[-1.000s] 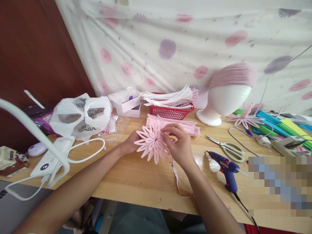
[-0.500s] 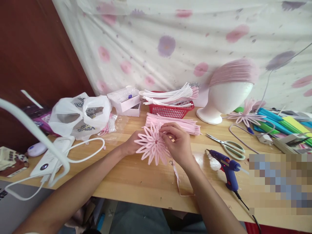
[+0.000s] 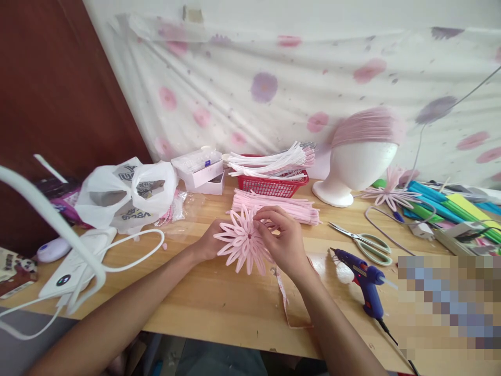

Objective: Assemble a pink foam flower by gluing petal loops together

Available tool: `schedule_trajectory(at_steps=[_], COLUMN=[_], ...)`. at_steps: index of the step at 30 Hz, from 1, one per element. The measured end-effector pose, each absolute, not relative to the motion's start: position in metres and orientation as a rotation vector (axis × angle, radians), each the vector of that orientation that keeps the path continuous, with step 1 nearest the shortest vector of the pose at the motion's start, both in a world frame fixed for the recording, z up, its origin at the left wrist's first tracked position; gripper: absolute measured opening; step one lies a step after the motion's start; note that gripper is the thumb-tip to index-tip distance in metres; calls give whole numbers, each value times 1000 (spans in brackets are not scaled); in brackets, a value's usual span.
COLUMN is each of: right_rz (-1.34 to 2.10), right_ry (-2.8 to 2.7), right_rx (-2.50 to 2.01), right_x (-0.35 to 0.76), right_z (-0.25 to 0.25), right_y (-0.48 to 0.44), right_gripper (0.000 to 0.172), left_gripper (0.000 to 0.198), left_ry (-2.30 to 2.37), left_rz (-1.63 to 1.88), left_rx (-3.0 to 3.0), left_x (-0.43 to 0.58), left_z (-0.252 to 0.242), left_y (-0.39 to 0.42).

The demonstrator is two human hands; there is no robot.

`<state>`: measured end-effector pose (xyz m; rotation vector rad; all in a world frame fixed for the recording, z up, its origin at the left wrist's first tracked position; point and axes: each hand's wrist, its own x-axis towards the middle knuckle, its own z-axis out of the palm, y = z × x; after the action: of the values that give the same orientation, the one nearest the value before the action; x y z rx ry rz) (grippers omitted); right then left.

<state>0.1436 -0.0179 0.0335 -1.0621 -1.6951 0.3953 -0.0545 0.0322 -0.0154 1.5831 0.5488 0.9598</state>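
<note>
A pink flower [image 3: 245, 243] with many looped petals is held above the wooden table, its face turned toward the camera. My left hand [image 3: 211, 241] is behind the flower's left side and holds it, its fingers mostly covered by petals. The thumb and fingers of my right hand [image 3: 279, 235] pinch a petal at the upper right of the flower. Just behind both hands lies a bundle of pink fuzzy stems [image 3: 289, 207].
Behind are a red basket [image 3: 270, 185] of stems, white boxes [image 3: 199, 175] and a foam head [image 3: 362, 162]. Scissors [image 3: 364, 241] and a blue glue gun [image 3: 362, 274] lie right. A plastic bag [image 3: 113, 193], power bank [image 3: 78, 261] and white cable [image 3: 148, 256] are left.
The view has tilted up slightly, so the table's things sit lower in the picture. Both hands keep their hold on the flower, which looks almost unchanged.
</note>
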Motion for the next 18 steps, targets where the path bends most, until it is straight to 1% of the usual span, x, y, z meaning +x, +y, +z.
schedule_trajectory(at_steps=[4, 10, 18], right_rz=[385, 376, 386], right_ry=[-1668, -1465, -1391], right_rx=[-1048, -1085, -1108], right_x=[146, 148, 144], right_z=[33, 28, 28], right_y=[-18, -17, -20], right_gripper=[18, 24, 21], left_gripper=[29, 26, 19], left_ry=[534, 499, 542], left_rz=[1027, 1208, 1347], left_rx=[1581, 1575, 1647], left_x=[-53, -55, -55], left_z=[-16, -21, -16], left_y=[32, 36, 32])
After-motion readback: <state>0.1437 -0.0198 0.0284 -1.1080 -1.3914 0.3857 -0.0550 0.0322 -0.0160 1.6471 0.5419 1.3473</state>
